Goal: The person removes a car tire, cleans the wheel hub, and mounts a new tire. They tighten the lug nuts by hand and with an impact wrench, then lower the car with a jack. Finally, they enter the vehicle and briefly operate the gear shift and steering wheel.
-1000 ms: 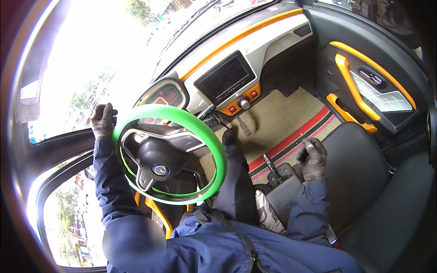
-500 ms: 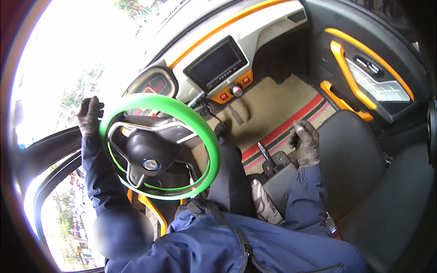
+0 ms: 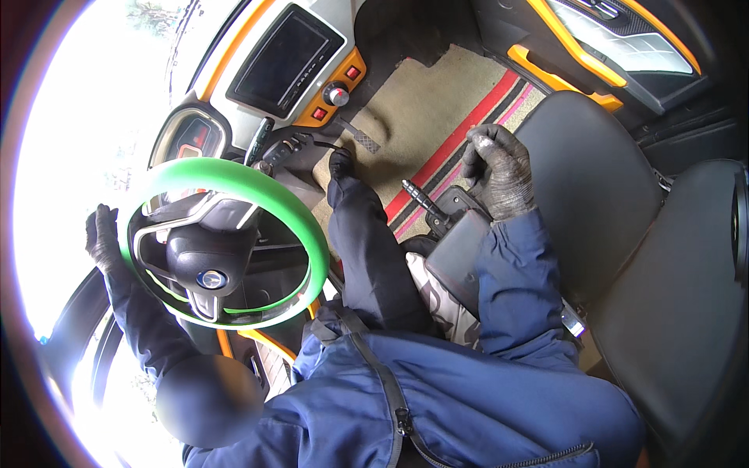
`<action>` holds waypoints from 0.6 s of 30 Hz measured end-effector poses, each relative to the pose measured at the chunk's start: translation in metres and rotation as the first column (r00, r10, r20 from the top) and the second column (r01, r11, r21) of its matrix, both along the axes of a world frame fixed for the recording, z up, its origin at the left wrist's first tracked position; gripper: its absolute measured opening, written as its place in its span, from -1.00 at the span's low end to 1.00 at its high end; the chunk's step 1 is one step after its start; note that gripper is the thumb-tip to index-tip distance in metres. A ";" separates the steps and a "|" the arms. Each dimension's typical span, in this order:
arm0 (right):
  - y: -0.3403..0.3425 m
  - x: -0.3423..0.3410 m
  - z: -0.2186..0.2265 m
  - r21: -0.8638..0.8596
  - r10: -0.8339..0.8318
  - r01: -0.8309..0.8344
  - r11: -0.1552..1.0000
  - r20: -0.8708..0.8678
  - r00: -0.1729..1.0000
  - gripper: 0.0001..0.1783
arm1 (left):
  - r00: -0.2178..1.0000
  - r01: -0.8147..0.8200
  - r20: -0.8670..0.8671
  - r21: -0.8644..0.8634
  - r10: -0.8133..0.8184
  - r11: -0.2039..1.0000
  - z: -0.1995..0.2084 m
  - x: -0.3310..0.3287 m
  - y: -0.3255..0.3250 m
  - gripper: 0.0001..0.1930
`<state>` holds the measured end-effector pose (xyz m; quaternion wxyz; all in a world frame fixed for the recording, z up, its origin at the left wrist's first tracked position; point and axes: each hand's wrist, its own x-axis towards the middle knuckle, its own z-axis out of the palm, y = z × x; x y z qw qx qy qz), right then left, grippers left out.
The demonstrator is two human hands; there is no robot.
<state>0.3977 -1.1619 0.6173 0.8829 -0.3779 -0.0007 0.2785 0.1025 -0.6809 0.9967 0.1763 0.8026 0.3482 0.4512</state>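
My left hand, in a dark worn glove, is raised just outside the left rim of the green-covered steering wheel, against the bright window. Its fingers point up, slightly apart, with nothing visible in them. Over the passenger side of the centre console, my right hand hangs in a dark grey glove. Its fingers are curled in and I see nothing in them; a pale patch marks the glove near the knuckles. Closest to that hand is a black lever on the console, which it does not touch.
A dark screen sits in the dashboard above a round knob and red switches. A pedal shows by my foot on the striped mat. Black seats stand at the right, beside the orange-trimmed door.
The view has shifted, so the wheel and dashboard appear farther left and higher. My right hand looks larger, its fingers still curled. My left hand remains beside the wheel, fingers now straighter.
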 end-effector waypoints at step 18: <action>0.018 0.009 0.003 -0.131 0.081 -0.074 0.989 0.045 0.996 -0.91 | 0.990 0.097 0.111 -0.044 -0.091 0.994 -0.003 -0.005 0.004 -0.73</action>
